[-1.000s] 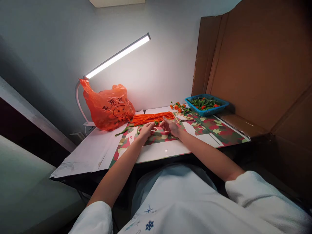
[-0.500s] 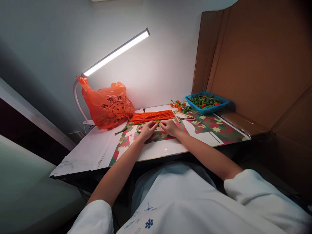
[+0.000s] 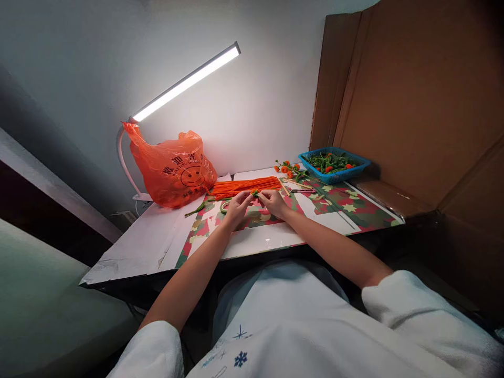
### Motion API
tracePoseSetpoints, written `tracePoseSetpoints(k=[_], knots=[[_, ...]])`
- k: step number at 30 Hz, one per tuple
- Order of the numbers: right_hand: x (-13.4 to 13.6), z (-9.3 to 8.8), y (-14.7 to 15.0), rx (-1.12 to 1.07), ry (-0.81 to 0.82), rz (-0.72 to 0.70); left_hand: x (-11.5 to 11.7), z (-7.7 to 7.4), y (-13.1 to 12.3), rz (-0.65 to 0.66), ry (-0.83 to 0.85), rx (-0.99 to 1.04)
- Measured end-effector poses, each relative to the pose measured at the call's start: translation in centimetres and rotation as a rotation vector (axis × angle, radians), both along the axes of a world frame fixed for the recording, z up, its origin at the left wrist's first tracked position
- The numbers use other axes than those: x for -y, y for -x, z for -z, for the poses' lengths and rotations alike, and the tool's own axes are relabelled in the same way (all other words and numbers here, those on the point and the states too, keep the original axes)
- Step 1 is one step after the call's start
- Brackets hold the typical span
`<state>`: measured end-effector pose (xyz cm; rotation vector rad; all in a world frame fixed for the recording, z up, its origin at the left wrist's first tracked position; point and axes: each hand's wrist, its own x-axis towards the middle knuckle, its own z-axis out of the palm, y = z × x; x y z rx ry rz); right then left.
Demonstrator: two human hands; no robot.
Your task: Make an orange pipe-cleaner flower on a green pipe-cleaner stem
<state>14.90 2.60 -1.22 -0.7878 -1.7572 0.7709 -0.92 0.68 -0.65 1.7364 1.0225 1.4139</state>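
Your right hand (image 3: 274, 203), its fingers spread a second ago, is now drawn in to meet your left hand (image 3: 237, 209) at the small orange-and-green piece (image 3: 255, 193). You pinch it from both sides — left fingertips on one edge, right on the other — so it lies between them, neither hand nearer, its long axis too small to tell. Just beyond, the orange stems (image 3: 248, 186) run left to right; farther back, orange flowers (image 3: 290, 174) lie beside the blue basket (image 3: 334, 178).
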Motion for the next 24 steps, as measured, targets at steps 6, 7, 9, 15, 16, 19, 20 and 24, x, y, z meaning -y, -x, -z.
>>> tracePoseSetpoints(k=[6,7,9,15,16,19,20,24], knots=[[-0.4,0.1,0.1,-0.082,0.179,-0.197,0.0,-0.2,0.0,0.137,0.091,0.206],[-0.3,0.0,0.0,-0.046,0.176,-0.202,0.0,-0.2,0.0,0.132,0.097,0.207],[0.0,-0.4,-0.3,0.014,0.153,-0.186,0.0,-0.2,0.1,0.115,0.115,0.189],[0.6,-1.2,-1.1,0.193,0.064,0.001,-0.2,-0.1,0.0,0.055,0.156,0.120],[0.6,-1.2,-1.1,0.237,0.054,0.021,-0.2,0.0,0.0,0.050,0.159,0.107],[0.4,-0.9,-1.0,0.300,0.015,0.049,-0.2,0.0,0.0,0.028,0.155,0.075],[0.3,-0.8,-1.0,0.298,0.002,0.049,-0.2,0.0,0.0,0.021,0.150,0.070],[0.3,-0.5,-0.7,0.213,-0.019,0.039,-0.2,0.0,-0.1,0.014,0.136,0.093]])
